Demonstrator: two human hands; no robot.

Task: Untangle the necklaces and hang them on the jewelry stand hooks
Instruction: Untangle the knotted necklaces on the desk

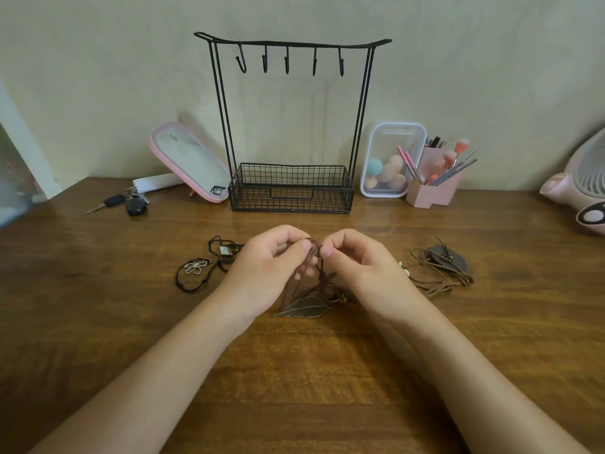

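Picking at the knot

My left hand (271, 257) and right hand (352, 257) pinch the brown cord (313, 253). Pulling hard could tighten the knot.

Pink fan (586, 188) at 3 o'clock is chopped by the edge. Hands hide part of the brown cord necklace (306, 299); can't tell how the cords (316, 257) are knotted.
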